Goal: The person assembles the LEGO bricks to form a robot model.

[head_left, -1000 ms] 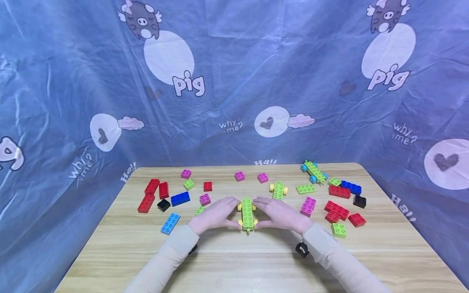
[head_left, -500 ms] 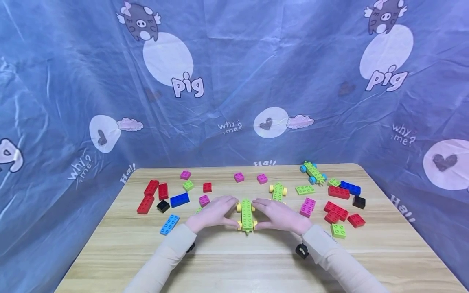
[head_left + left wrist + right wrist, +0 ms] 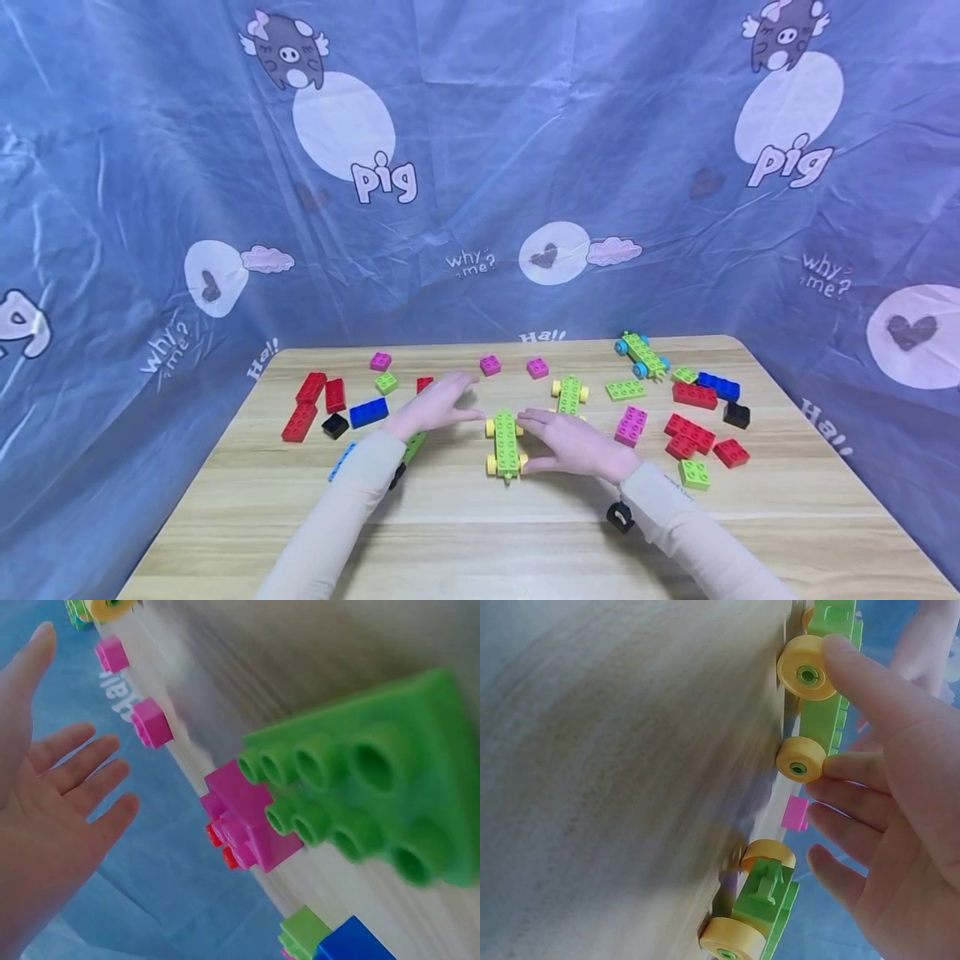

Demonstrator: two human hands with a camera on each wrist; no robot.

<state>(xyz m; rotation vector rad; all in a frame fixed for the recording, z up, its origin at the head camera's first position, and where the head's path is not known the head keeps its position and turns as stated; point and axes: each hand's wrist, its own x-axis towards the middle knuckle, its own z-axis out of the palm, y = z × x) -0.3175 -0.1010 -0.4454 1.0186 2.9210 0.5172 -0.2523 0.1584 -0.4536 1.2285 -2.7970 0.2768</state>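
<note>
A light-green toy car base with yellow wheels stands on the table in front of me, in the middle. My right hand lies along its right side. In the right wrist view its thumb meets one yellow wheel and a finger meets the other, with the fingers not wrapped around anything. My left hand hovers beyond the base's left side, fingers extended and holding nothing. Beneath the left wrist lies a green brick, partly covered by the arm in the head view. A second yellow-wheeled base stands behind my right hand.
Toward the back right is a blue-wheeled green base. Red bricks, a magenta brick and a green plate lie to the right. More red bricks and a blue brick lie left. A patterned blue cloth hangs behind.
My left hand has come away from the car base's left wheels and moved back and to the left. The right hand stays at the right wheels, and the base stands about where it was.
</note>
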